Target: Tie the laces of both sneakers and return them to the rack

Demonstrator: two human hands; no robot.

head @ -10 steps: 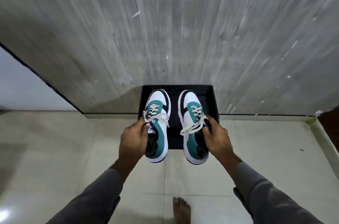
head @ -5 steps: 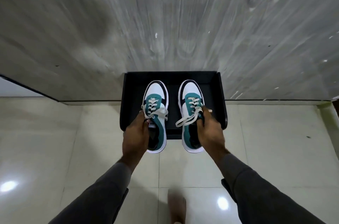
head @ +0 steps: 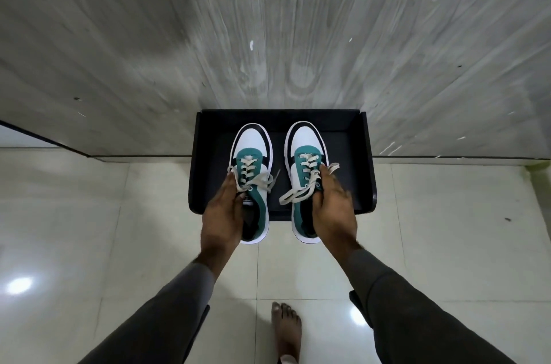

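Grips [head: 222,214] [head: 334,211] around both sneakers [head: 253,173]

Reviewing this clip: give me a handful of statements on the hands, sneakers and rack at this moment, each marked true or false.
1. Each hand holds one sneaker: the left hand grips the left sneaker, the right hand the right sneaker. True.
2. The sneakers' toes point toward the person. False: the toes point away, toward the wall.
3. The rack is black and stands against the wall. True.
4. Both sneakers lie wholly inside the rack. False: their heels stick out past its front edge, over the tiled floor.
5. The sneakers are red and yellow. False: they are white, teal and black with pale laces.
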